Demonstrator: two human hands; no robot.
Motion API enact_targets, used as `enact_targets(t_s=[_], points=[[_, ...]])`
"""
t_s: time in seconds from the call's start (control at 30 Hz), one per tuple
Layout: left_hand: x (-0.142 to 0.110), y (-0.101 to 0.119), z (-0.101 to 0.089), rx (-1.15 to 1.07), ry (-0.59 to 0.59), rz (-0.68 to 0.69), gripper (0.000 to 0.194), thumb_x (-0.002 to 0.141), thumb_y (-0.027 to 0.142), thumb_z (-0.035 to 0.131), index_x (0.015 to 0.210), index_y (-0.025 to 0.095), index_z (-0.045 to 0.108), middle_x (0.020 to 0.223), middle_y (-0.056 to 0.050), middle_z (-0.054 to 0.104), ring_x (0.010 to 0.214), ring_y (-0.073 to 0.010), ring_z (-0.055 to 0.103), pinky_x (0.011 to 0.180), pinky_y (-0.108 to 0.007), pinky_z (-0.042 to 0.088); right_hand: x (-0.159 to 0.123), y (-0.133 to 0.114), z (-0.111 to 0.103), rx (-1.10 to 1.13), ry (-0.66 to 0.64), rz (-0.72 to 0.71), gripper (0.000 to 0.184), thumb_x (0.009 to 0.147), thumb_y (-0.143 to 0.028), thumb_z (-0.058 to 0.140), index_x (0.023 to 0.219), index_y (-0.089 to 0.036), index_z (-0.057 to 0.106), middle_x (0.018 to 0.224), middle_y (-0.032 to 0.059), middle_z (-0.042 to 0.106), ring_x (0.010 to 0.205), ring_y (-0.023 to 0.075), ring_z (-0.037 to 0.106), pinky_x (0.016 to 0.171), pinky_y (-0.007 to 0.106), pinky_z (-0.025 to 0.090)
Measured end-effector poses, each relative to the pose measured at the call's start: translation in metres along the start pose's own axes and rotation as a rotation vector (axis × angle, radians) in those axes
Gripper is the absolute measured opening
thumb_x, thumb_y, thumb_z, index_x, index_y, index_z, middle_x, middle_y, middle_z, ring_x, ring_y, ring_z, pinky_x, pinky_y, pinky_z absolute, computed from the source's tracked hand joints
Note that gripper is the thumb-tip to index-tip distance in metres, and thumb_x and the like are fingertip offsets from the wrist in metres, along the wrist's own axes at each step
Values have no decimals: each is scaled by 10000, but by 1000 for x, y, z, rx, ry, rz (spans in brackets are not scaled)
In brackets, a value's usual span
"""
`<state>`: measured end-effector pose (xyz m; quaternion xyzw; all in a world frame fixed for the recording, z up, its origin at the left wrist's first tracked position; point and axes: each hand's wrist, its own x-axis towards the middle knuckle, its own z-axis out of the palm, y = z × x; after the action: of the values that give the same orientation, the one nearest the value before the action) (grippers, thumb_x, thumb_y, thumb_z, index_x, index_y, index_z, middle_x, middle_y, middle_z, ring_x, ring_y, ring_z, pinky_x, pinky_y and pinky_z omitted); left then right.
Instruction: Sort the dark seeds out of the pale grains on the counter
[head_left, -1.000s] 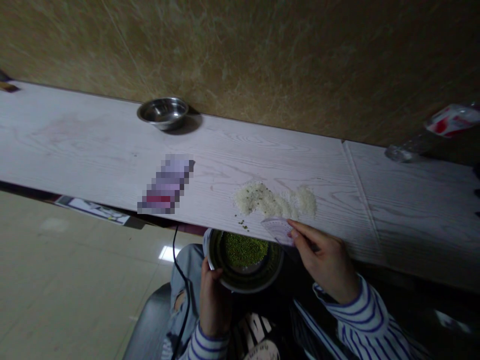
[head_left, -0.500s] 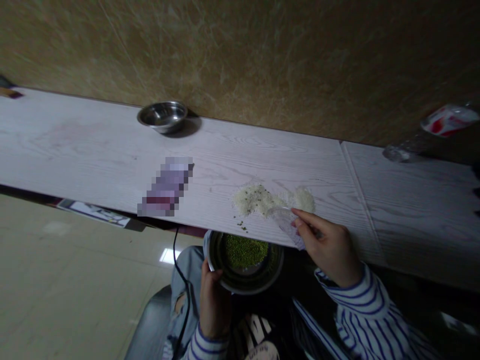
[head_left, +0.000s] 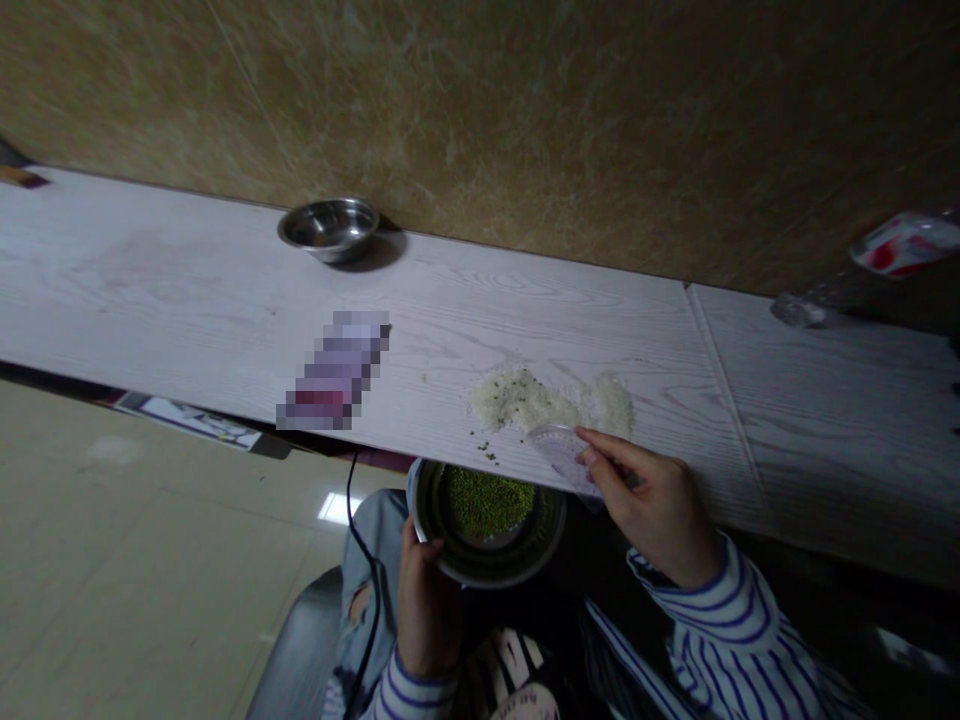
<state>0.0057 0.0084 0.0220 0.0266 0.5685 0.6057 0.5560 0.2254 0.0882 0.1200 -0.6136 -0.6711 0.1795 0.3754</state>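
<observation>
My left hand [head_left: 427, 600] is closed on the near left rim of a metal bowl [head_left: 551, 550], held just below the table's front edge. Green mung beans [head_left: 487, 500] lie inside this bowl. Pinched between the thumb and fingers of my right hand [head_left: 656, 500] is a clear plastic cup [head_left: 561, 455], tilted at the table's edge. White rice [head_left: 551, 405] lies spread just beyond the cup, with dark green beans scattered over its left part. A few loose beans [head_left: 486, 450] sit on the table close to its edge.
A small steel bowl [head_left: 330, 228] stands against the wall. Nearer is a blurred-out flat object [head_left: 334, 370], perhaps a phone. At the right a clear plastic bottle [head_left: 900, 245] lies near the wall. A black cable [head_left: 367, 560] hangs below the white table [head_left: 187, 290].
My right hand has drawn the cup slightly left and toward me, away from the rice. The left hand and the bowl of beans stay nearly still.
</observation>
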Motion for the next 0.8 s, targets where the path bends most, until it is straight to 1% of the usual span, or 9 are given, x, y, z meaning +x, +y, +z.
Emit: enact_targets(t_s=[0.1, 0.17, 0.27, 0.33, 0.47, 0.53, 0.63, 0.7, 0.8], points=[[-1, 1, 0, -4, 14, -1, 552, 675, 424, 843, 1208, 300, 771, 1142, -59, 812, 1132, -348, 728, 899, -422, 602, -1, -5, 1, 10, -43, -19, 349, 992, -206, 648, 1138, -203, 965, 991, 117, 943, 770, 264, 918, 761, 320, 762], [-1, 2, 1, -24, 18, -14, 553, 642, 422, 862, 1175, 295, 779, 1147, -63, 815, 1127, -349, 739, 894, -422, 608, 0, -11, 4, 26, -61, -44, 358, 994, -186, 637, 1143, -191, 963, 1006, 124, 944, 779, 261, 921, 786, 317, 766], [-2, 4, 2, -30, 7, -16, 599, 642, 414, 856, 1224, 286, 791, 1184, -76, 825, 1143, -358, 753, 919, -440, 622, 1, -15, 10, 37, -55, -73, 368, 1002, -176, 626, 1156, -183, 960, 1023, 133, 943, 802, 265, 926, 834, 332, 771], [-1, 3, 1, -17, 11, 0, 612, 661, 409, 844, 1257, 282, 794, 1208, -77, 828, 1163, -355, 751, 949, -444, 625, 3, -14, 13, 24, -39, -78, 369, 1003, -185, 624, 1158, -182, 959, 1039, 138, 943, 825, 274, 931, 855, 346, 773], [1, 1, -1, -18, 17, 11, 543, 678, 408, 842, 1204, 280, 806, 1230, -76, 828, 1180, -356, 748, 961, -446, 629, 8, -7, 10, -35, 4, -49, 367, 996, -214, 626, 1143, -189, 961, 1030, 136, 941, 874, 296, 937, 891, 373, 772], [1, 2, -1, -35, 17, 2, 516, 668, 404, 854, 1167, 279, 815, 1243, -74, 831, 1175, -356, 750, 940, -438, 626, 10, -4, 6, -58, 19, -31, 357, 995, -229, 635, 1135, -208, 963, 1024, 125, 942, 889, 301, 938, 890, 375, 771], [0, 4, 1, -44, 32, -4, 503, 635, 397, 869, 1122, 278, 827, 1208, -60, 837, 1157, -334, 741, 894, -391, 608, 13, -6, 4, -49, 13, -37, 353, 997, -240, 641, 1135, -214, 964, 1012, 120, 942, 866, 294, 935, 867, 366, 770], [-1, 5, 2, -50, 30, -9, 506, 624, 395, 867, 1115, 276, 829, 1172, -57, 837, 1123, -323, 740, 868, -379, 601, 15, -9, 7, -32, -10, -49, 357, 1002, -236, 637, 1144, -213, 963, 1016, 119, 943, 850, 284, 932, 855, 357, 769], [-1, 6, 1, -52, 22, 0, 548, 630, 393, 860, 1163, 274, 821, 1154, -57, 835, 1091, -325, 745, 879, -401, 607, 20, -13, 14, -11, -54, -46, 367, 1004, -221, 630, 1162, -229, 962, 1002, 107, 945, 836, 269, 927, 836, 341, 765]])
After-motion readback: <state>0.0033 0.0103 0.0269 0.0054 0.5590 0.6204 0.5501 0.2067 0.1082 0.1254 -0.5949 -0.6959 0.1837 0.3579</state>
